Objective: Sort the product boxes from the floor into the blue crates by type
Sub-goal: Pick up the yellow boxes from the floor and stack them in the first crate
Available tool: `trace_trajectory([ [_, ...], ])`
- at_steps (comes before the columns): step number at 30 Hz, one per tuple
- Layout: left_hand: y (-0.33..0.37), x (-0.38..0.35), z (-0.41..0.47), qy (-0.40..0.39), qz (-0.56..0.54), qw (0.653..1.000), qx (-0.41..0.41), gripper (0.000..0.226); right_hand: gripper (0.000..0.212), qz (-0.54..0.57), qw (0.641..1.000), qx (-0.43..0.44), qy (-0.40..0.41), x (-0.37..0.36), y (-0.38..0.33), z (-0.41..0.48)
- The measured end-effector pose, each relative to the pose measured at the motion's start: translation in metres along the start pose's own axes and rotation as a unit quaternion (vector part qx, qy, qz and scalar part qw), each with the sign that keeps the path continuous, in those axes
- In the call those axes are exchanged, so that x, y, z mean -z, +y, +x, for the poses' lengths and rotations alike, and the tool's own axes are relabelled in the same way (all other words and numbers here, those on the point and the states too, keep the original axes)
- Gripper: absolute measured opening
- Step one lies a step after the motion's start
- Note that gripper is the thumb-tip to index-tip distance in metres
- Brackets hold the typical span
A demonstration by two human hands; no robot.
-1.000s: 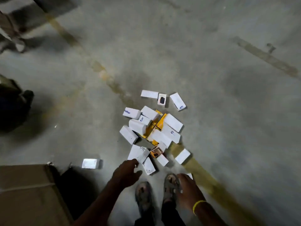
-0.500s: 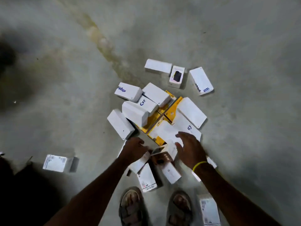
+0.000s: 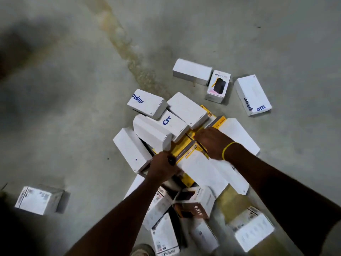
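Closest in, the toe of a sandal (image 3: 141, 251) shows at the bottom edge, on a bare grey concrete floor (image 3: 64, 108) that is scuffed and unevenly lit. Just ahead of it lie the product boxes (image 3: 156, 133), a loose heap on the floor. The nearest are white cartons covered in labels, with a brown box marked 65W (image 3: 195, 207) tilted among them. A lone white box (image 3: 39, 199) sits well apart to the left. Both bare forearms reach into the middle of the heap. The left hand (image 3: 162, 167) is curled over the near end of a yellow box (image 3: 184, 154), grasping it. The right hand (image 3: 212, 141), with a yellow wristband (image 3: 227, 150), lies over a second yellow carton (image 3: 219, 121) wedged among the white ones, and whether it holds anything cannot be told. Beyond the hands, white boxes lean on one another, some with blue lettering. Farther on, three boxes lie clear of the heap: a plain white box (image 3: 191, 71), a small box picturing a dark device (image 3: 218, 85) and a white box with blue letters (image 3: 252, 95). A worn yellow painted line (image 3: 125, 47) runs diagonally from the heap to the top edge, and a blurred dark shadow (image 3: 16, 45) fills the far left.
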State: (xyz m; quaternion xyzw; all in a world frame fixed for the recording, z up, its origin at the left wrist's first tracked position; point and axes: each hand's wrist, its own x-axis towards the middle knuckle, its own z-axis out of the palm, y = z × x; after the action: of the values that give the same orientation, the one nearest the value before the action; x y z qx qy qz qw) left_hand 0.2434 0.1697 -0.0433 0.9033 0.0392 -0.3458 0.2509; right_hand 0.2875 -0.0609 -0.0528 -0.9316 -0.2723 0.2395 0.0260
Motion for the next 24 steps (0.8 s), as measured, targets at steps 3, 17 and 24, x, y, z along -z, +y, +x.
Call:
trace_trajectory([
  [3,0.000,-0.007,0.002,0.020,0.002,1.000,0.000,0.022,0.056,-0.097,0.994,-0.014,-0.048,-0.002,-0.004,0.010],
  [17,0.036,0.031,-0.058,-0.053,-0.262,0.960,0.080,0.052,0.041,0.089,0.986,-0.141,0.012,0.060,0.023,-0.088],
  [24,0.061,0.111,-0.120,0.050,-0.411,0.907,0.073,0.032,0.041,0.508,0.742,-0.342,0.274,0.113,-0.018,-0.196],
])
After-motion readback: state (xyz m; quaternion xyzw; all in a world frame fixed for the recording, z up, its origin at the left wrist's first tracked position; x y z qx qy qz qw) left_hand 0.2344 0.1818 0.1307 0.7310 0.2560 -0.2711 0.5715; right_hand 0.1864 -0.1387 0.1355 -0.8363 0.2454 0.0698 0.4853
